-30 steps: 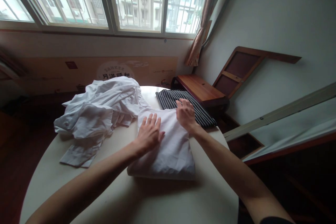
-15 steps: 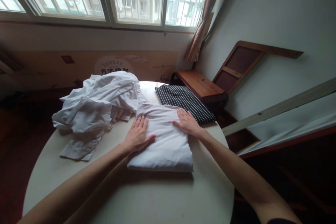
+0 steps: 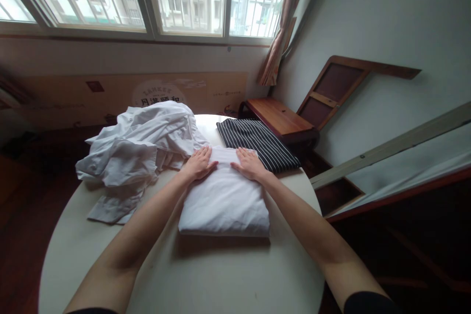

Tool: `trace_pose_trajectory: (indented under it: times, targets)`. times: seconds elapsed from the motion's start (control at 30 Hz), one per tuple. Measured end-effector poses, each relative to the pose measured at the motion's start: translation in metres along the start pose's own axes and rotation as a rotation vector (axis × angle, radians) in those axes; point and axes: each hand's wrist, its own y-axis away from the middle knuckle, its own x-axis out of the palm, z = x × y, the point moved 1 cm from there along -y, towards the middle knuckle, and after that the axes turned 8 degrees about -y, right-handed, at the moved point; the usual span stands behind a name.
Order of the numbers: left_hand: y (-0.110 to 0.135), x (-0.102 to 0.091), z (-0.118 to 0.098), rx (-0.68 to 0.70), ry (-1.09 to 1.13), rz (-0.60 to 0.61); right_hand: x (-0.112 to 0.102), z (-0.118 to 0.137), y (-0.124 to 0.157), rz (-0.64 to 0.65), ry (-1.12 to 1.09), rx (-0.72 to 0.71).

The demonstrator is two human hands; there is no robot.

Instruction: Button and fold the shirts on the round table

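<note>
A white cloth garment [image 3: 226, 203], folded into a thick rectangle, lies on the round pale table [image 3: 206, 279] in front of me. My left hand [image 3: 199, 163] rests flat on its far left part, fingers stretched out and pointing away. On the far right part lies my right hand [image 3: 249, 163], palm down with the fingers extended. Both palms touch the cloth and neither grips it. The exact kind of garment cannot be made out in its folded form.
A crumpled heap of white clothing [image 3: 143, 149] sits at the table's left. Folded black cloth with white stripes [image 3: 257, 142] lies at the far right edge. Beyond stands a wooden bench or small table [image 3: 281, 115], below a curtain [image 3: 272, 66] and barred windows.
My left hand has slid forward to the far edge of the folded cloth. My right hand has shifted slightly forward and left. The cloth's top looks smoother.
</note>
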Motion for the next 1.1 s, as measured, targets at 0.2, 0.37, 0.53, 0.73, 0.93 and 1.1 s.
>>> trace_pose_trajectory:
  times: [0.2, 0.37, 0.53, 0.73, 0.93, 1.1]
  targets:
    - [0.039, -0.033, -0.015, 0.083, -0.013, -0.087, -0.016, -0.001, 0.043, -0.101, 0.078, 0.055]
    - [0.109, -0.048, -0.047, 0.528, 0.13, 0.012, -0.009, 0.058, 0.101, -0.04, -0.026, -0.406]
    - [0.141, -0.03, -0.041, 0.544, 0.164, 0.083, 0.007, 0.067, 0.13, 0.065, -0.1, -0.412]
    - [0.166, -0.026, -0.02, 0.488, 0.126, 0.129, 0.009, 0.039, 0.157, 0.044, -0.098, -0.347]
    - [0.167, -0.057, -0.012, 0.48, 0.11, 0.158, -0.023, 0.038, 0.147, 0.065, -0.112, -0.324]
    - [0.092, -0.064, -0.039, 0.124, 0.028, -0.123, -0.028, 0.072, 0.065, -0.256, -0.1, -0.23]
